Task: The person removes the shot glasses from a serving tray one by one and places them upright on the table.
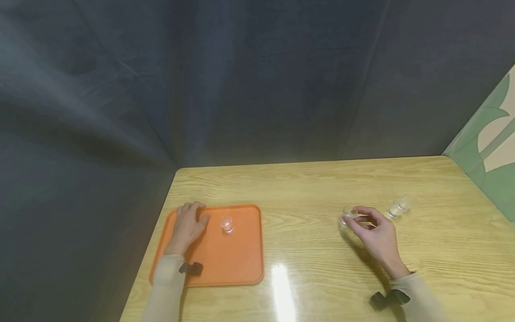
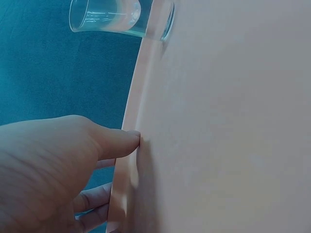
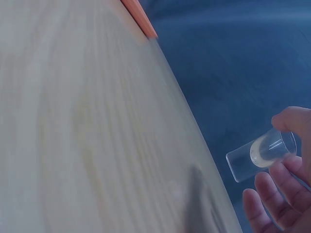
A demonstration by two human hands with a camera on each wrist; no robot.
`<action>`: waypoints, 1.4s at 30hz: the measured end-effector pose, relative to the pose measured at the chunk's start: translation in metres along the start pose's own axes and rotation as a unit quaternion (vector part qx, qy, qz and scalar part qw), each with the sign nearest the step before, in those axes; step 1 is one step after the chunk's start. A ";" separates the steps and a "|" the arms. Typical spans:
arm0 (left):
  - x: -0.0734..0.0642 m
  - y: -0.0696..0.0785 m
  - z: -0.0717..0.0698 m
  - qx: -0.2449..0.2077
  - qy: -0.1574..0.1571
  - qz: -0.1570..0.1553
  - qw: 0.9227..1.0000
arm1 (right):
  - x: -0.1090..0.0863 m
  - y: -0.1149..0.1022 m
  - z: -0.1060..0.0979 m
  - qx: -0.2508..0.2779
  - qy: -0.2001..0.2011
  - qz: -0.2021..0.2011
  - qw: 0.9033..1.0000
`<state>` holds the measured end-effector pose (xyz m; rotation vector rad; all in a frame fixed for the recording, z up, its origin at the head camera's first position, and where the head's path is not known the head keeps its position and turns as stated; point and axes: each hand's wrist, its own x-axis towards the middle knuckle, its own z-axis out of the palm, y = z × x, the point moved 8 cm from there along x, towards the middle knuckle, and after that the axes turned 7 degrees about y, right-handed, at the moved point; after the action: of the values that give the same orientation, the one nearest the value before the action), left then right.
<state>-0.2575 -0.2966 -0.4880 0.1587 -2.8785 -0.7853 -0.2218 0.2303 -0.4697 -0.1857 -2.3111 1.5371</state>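
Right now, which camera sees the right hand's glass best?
The right wrist view: the glass looks biggest there, most of its side showing. The head view shows it small, partly behind the right hand. The left wrist view shows another glass instead.

Widest open lane is found across the bench [image 1: 306,197], between the right rim of the orange tray [image 1: 237,264] and the right hand [image 1: 380,239]. Tray's back-left corner is blocked by the left hand [image 1: 187,230], thumb inside the rim, other fingers outside. Inside the tray, room is left in front and to the right of the small glass [image 1: 227,225]. Right lane is obstructed by the held glass [image 1: 348,211] and, just beyond the hand, by clear glassware [image 1: 397,208], blurred. Far and left sides are bounded by dark curtain [image 1: 261,89].
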 end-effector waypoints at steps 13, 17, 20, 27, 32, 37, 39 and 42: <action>-0.001 -0.001 0.000 -0.002 -0.005 -0.003 1.000 | 0.017 0.029 -0.073 -0.005 0.105 0.055 0.993; 0.000 0.001 -0.001 -0.002 -0.001 0.001 1.000 | 0.018 0.033 -0.091 -0.002 0.133 0.075 0.988; 0.001 0.001 0.000 -0.005 -0.002 0.003 1.000 | 0.019 0.035 -0.105 0.004 0.162 0.085 0.983; 0.001 0.001 0.000 -0.002 -0.002 0.002 1.000 | 0.023 0.042 -0.132 0.015 0.198 0.129 0.971; 0.000 0.000 0.000 0.002 -0.001 0.003 1.000 | 0.025 0.057 -0.137 0.011 0.183 0.166 0.969; 0.000 0.000 0.000 0.003 -0.002 0.002 1.000 | 0.025 0.074 -0.130 0.001 0.115 0.179 0.977; 0.000 0.000 0.000 0.004 -0.002 0.001 1.000 | 0.024 0.079 -0.128 -0.004 0.093 0.181 0.979; 0.000 0.000 0.000 0.005 -0.002 0.001 1.000 | 0.025 0.082 -0.127 -0.020 0.082 0.182 0.980</action>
<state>-0.2574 -0.2965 -0.4875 0.1560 -2.8852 -0.7730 -0.2057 0.3803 -0.4954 -0.7525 -2.2655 1.5688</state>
